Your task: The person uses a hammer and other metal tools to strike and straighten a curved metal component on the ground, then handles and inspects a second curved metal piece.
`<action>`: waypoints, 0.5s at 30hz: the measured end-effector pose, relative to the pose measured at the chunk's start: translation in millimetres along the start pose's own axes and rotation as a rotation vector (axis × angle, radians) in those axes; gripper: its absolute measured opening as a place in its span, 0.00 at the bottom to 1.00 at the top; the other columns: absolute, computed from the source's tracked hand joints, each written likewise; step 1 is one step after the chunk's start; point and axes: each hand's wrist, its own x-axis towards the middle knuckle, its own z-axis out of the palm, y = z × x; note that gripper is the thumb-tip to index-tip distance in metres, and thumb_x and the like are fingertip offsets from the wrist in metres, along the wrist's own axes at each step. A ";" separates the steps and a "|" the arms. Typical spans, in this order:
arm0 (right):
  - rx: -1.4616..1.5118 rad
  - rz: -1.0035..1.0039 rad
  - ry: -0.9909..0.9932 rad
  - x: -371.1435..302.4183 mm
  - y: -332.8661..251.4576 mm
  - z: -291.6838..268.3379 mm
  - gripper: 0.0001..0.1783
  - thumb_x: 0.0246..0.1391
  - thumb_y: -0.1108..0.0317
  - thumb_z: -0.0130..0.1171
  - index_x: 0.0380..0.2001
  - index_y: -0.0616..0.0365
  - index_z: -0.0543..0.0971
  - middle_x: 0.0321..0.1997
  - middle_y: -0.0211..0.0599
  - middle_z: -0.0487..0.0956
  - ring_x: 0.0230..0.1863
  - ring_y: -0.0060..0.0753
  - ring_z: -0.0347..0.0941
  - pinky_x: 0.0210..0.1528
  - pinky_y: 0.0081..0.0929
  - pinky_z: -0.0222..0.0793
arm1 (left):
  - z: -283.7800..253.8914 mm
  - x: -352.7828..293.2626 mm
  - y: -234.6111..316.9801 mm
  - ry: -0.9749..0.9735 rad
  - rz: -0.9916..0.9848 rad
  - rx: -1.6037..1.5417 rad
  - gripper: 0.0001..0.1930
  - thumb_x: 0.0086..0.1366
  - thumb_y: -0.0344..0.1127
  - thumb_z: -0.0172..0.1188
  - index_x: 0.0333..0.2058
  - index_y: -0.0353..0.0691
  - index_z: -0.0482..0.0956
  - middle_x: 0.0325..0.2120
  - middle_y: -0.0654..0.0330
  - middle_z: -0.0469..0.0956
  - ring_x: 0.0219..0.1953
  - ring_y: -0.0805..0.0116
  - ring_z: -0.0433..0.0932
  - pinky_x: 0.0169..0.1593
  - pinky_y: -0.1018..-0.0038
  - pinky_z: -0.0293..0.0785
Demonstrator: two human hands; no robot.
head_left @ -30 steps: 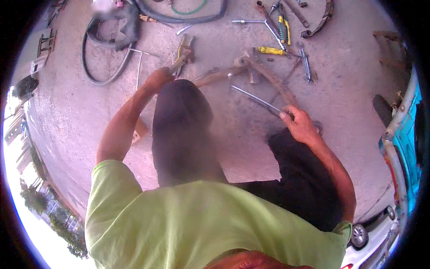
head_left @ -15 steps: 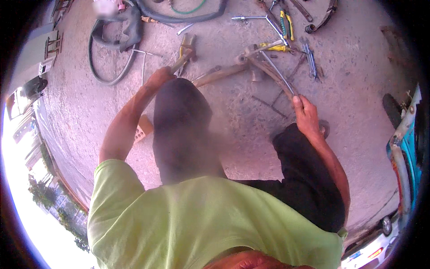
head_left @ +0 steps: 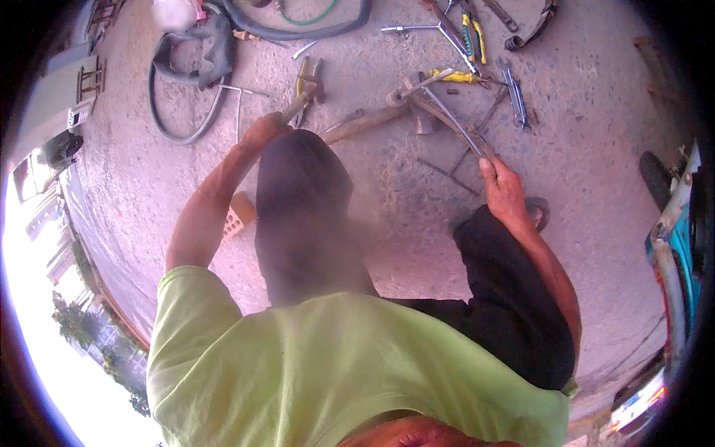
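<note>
Right hand [head_left: 505, 192] closed around a long thin metal rod [head_left: 453, 123], centre right. Left hand [head_left: 264, 132] gripping a wooden-handled tool [head_left: 299, 104], upper centre.

No packages, labels, signs or screens showed clearly anywhere in the head view. Nothing boxed or wrapped lay on the concrete floor among the scattered items. Closest candidate was a pale pinkish-white lump [head_left: 175, 13] at the top edge, upper left, too blurred to tell whether it was a bag or wrapper. A small white-and-red plate-like patch [head_left: 637, 402] sat at the lower right rim on a vehicle; shape roughly rectangular, bent by the lens, detail not readable. No displays seen.
</note>
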 end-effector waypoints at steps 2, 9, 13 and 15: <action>0.004 -0.039 0.023 -0.6 -3.8 -0.3 0.24 0.68 0.49 0.47 0.46 0.61 0.78 0.34 0.61 0.78 0.40 0.68 0.75 0.40 0.51 0.69 | 0.0 0.6 1.1 0.007 -0.011 0.047 0.21 0.63 0.49 0.63 0.39 0.33 0.77 0.33 0.43 0.81 0.40 0.47 0.82 0.43 0.55 0.75; -0.118 -0.127 0.026 -0.1 -0.9 -3.8 0.21 0.69 0.52 0.47 0.44 0.61 0.77 0.35 0.62 0.78 0.40 0.71 0.73 0.38 0.54 0.68 | -61.3 -18.7 73.1 -0.045 -0.121 0.068 0.17 0.69 0.48 0.58 0.38 0.37 0.74 0.22 0.57 0.75 0.24 0.67 0.76 0.28 0.67 0.72; -0.046 -0.109 0.008 -3.1 -6.8 -6.9 0.21 0.69 0.53 0.47 0.47 0.61 0.77 0.36 0.62 0.78 0.40 0.71 0.74 0.38 0.55 0.68 | -122.5 -81.4 196.5 0.030 -0.067 -0.076 0.19 0.71 0.47 0.52 0.44 0.33 0.73 0.27 0.47 0.80 0.33 0.50 0.81 0.41 0.58 0.74; -0.044 -0.120 0.018 -4.1 -6.1 -6.3 0.21 0.69 0.53 0.47 0.48 0.61 0.77 0.36 0.62 0.79 0.40 0.71 0.74 0.38 0.55 0.69 | -133.7 -102.7 234.7 0.082 0.065 -0.096 0.18 0.72 0.47 0.53 0.43 0.34 0.72 0.25 0.51 0.78 0.29 0.58 0.78 0.37 0.61 0.73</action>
